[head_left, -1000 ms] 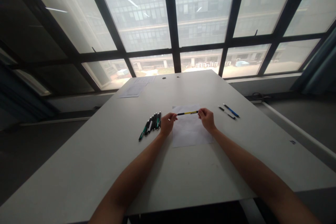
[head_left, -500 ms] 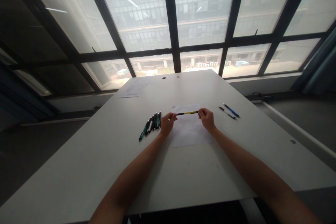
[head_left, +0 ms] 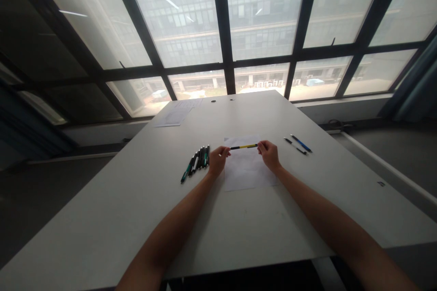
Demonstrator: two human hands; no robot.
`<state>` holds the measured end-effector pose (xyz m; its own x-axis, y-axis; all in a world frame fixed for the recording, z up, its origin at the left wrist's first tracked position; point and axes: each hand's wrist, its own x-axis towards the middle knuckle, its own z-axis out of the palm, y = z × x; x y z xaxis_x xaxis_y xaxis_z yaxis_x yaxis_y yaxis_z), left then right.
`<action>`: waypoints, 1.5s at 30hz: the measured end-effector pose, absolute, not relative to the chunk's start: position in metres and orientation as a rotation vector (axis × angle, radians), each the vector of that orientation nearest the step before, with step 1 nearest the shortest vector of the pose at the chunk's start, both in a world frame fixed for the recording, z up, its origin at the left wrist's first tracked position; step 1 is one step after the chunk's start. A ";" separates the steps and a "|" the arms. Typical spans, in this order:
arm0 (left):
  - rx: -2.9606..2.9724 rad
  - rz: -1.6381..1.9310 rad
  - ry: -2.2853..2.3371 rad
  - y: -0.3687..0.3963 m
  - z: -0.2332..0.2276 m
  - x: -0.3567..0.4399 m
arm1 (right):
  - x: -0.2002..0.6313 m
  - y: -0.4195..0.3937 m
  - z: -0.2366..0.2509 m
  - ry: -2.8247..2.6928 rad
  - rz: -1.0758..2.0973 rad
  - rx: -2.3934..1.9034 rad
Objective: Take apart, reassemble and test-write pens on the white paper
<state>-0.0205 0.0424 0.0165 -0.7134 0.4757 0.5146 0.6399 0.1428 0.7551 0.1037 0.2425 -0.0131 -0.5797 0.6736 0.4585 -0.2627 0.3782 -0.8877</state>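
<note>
Pen (head_left: 243, 147), yellow-black, at 12 o'clock over white paper (head_left: 249, 170); both grips closed, left hand (head_left: 217, 160) and right hand (head_left: 269, 154) pinching its ends. Handling seems underway; grouped pens (head_left: 195, 164) at the paper's 9 o'clock and 2 loose pens (head_left: 301, 142) at 2 o'clock lie unheld.

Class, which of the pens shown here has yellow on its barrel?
The pen held at its ends by the left hand and right hand; the other pens lie on the table, and none shows yellow.
</note>
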 end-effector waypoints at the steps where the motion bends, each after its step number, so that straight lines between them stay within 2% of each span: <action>1: -1.112 -1.616 -2.255 0.042 0.016 -0.021 | 0.104 0.243 -0.013 -1.760 1.341 -0.361; 45: -1.125 -1.608 -2.242 0.041 0.017 -0.020 | 0.108 0.240 -0.006 -1.790 1.294 -0.369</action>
